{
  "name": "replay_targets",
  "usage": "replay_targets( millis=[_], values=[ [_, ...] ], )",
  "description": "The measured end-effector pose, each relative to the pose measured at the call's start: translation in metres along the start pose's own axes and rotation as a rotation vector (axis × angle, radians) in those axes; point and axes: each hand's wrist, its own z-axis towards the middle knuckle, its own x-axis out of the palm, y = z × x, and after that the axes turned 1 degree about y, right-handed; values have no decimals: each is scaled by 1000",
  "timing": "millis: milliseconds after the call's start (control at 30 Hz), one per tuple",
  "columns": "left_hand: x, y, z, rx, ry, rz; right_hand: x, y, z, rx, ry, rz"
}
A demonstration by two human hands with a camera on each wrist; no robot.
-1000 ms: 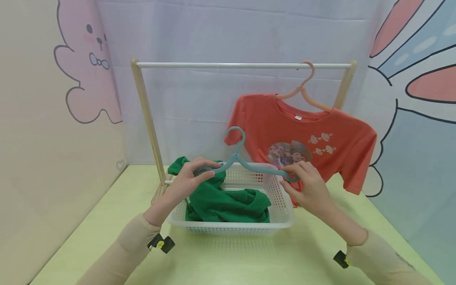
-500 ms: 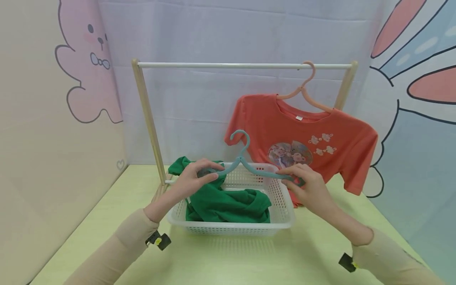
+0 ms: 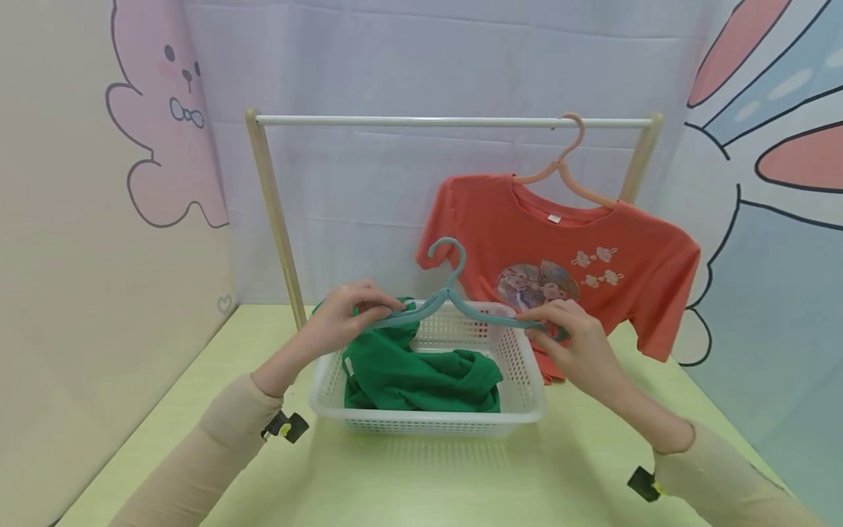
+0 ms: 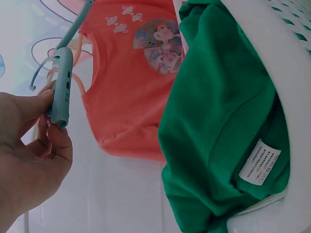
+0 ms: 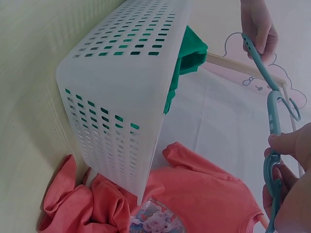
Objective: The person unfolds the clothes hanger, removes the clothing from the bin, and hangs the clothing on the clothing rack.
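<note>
Left-hand grip [image 3: 345, 313] sits farther out along the blue hanger [image 3: 448, 293] than half a second earlier; it and the right-hand grip [image 3: 578, 348] pinch opposite ends, above the basket [image 3: 428, 418]. Green garment [image 3: 421, 380] lies toward the basket's front edge. Apparent step: positioning the hanger; next move likely calls for level support. Left wrist view shows hanger slots [image 4: 67, 86] hidden in head view.

Your left sleeve [image 3: 197, 450] is long, pale beige and softly wrinkled; your right sleeve [image 3: 718, 479] matches in colour. Beside the left sleeve's end sits a small, boxy black device [image 3: 298, 428] with a yellow-green spot; beside the right's, a black block [image 3: 642, 484] with a similar spot. Your left hand [image 3: 339, 318] and right hand [image 3: 581, 348] are bare.
</note>
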Motion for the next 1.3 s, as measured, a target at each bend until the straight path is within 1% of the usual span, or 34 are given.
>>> replay_targets(
  millis=[100,200,267,367,467,600,700,833,933,1033,1100,1200,1300],
  values=[
    [-2,3,-1,-19,-56,-30,-1,0,0,4,-5,-2],
    [-5,6,-4,-63,-117,-66,-3,-1,-1,4,-7,0],
    [-8,7,-6,-97,-148,-102,-4,-3,-1,4,-12,-1],
    [-11,10,-9,-133,-175,-180,-6,-5,-1,1,-18,-2],
    [-14,11,-10,-140,-161,-225,-8,-9,0,-3,-10,0],
    [-17,8,-9,-125,-89,-211,-11,-13,0,-9,17,6],
    [-22,6,-5,-109,-43,-209,-12,-13,-2,-13,30,18],
    [-31,2,1,-75,-22,-233,-13,-12,-3,-20,48,31],
    [-36,0,3,-58,-15,-154,-13,-11,-4,-17,59,28],
    [-38,-2,4,-55,-12,-19,-13,-11,-3,-11,62,22],
    [-38,-3,6,-43,-22,61,-12,-12,-3,-9,62,20],
    [-38,-4,8,4,-49,140,-12,-12,-2,-7,62,22],
    [-40,-1,10,87,-58,200,-11,-11,-1,-10,67,29]
  ],
)
